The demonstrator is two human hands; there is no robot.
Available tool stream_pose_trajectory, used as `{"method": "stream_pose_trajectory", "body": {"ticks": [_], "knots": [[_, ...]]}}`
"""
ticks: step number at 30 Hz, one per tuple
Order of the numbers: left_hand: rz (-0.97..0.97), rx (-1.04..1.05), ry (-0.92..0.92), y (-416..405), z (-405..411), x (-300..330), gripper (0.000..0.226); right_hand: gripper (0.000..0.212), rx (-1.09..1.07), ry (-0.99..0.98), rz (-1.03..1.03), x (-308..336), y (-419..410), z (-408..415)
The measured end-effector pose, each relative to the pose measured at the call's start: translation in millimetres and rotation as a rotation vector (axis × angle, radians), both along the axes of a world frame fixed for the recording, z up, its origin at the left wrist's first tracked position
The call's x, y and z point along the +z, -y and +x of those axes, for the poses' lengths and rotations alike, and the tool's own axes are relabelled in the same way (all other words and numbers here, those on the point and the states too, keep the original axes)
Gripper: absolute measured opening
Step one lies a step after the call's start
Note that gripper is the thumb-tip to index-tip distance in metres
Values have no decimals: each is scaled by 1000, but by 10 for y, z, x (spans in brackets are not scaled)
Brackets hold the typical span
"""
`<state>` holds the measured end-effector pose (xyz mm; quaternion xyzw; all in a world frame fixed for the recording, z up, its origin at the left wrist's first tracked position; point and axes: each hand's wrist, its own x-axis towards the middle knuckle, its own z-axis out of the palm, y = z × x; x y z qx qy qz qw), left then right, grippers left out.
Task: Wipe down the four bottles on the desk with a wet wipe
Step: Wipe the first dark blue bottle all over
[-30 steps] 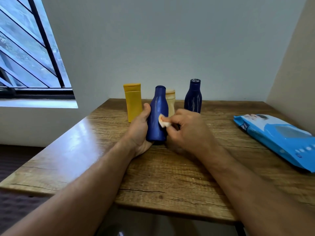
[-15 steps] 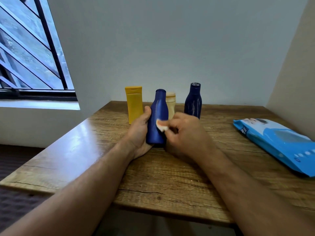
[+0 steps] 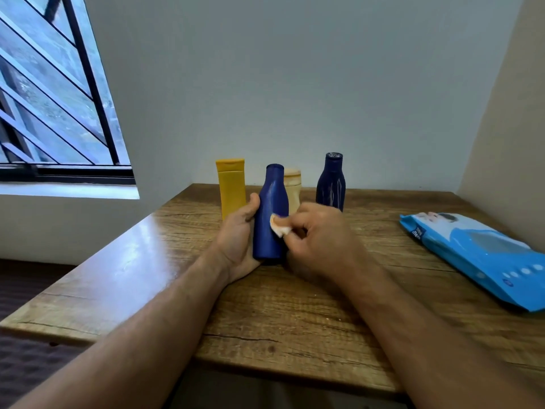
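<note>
Blue bottle (image 3: pixel 270 214) in left hand (image 3: pixel 237 234), wipe (image 3: pixel 279 227) against it.

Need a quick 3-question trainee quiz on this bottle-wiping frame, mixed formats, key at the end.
1. True or false: the left hand grips the near blue bottle.
2. The right hand pinches: A) yellow bottle B) wet wipe C) wipes pack
3. Fill in: the far blue bottle stands ___ on the desk.

Key: 1 true; 2 B; 3 upright.
</note>
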<state>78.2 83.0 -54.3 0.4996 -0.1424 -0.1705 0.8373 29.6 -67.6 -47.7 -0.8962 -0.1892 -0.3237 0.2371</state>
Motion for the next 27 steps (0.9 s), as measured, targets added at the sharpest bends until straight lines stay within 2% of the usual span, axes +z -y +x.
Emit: {"method": "stream_pose_trajectory", "body": {"ticks": [3,5,11,13,15,19,21,23,27], "knots": [[11,-25,16,6,-4,-14,46,24,-84,139,182,78,-59,80],[17,-22,12,28,-8,7,43,25,-96,144,192,102,-74,113],[-34,-28,-99,61,50,58,46,23,50,-90,-106,11,-5,-18],[-55,-22,-106,45,97,25,46,22,77,-108,-151,-5,7,-36],[-79,-48,-95,31,102,-1,46,23,56,-70,-95,5,-16,-39],[-61,-107,-80,39,67,-16,50,26,-71,134,101,65,-99,28],[-45,-103,-79,44,50,-1,49,27,-89,161,133,92,-124,49],[-64,-93,-81,42,34,18,48,23,-51,137,88,87,-109,22],[-81,-39,-100,43,1,32,46,22,107,-45,-118,27,-28,-123]]}}
